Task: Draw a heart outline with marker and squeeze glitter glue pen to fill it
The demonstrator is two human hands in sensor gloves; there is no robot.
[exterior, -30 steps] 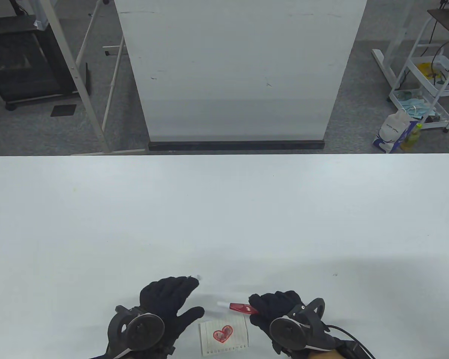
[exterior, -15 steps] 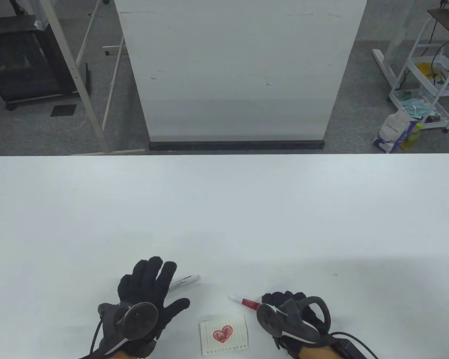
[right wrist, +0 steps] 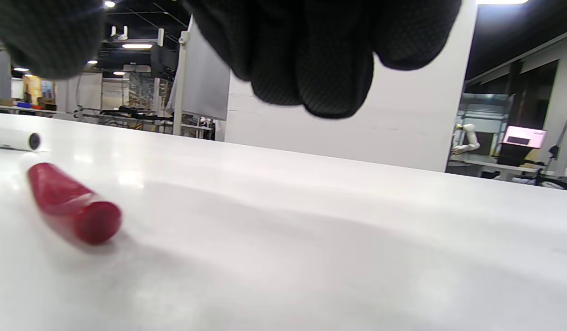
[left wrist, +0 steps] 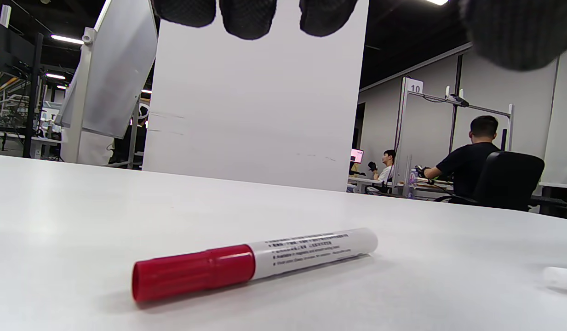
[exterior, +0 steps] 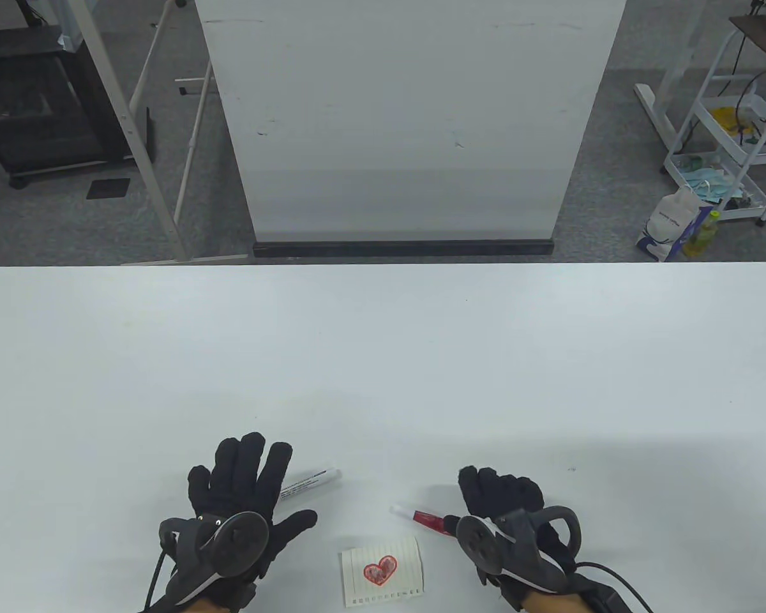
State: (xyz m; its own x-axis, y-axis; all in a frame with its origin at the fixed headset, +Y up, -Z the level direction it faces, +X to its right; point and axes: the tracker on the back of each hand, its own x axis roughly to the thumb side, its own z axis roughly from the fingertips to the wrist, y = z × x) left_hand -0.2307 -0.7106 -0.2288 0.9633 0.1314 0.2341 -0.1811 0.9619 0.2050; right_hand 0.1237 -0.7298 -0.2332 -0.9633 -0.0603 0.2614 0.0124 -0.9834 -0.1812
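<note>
- With the red heart (exterior: 380,570) drawn and filled on its small lined paper (exterior: 383,571), I judge only withdrawal remains.
- My left hand (exterior: 246,488) hovers, fingers spread, over the red-capped white marker (left wrist: 253,262).
- My right hand (exterior: 501,495), loosely curled and holding nothing, lifts straight off the red glitter glue pen (exterior: 421,517), sparing the wet heart.

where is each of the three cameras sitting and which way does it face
Table view: overhead, looking down at the table; both gloved hands, left hand, right hand.
Left wrist view: low over the table, facing the marker; fingertips at top.
Right wrist view: low, facing the glitter glue pen; fingertips above.
Shared: marker and glitter glue pen.
</note>
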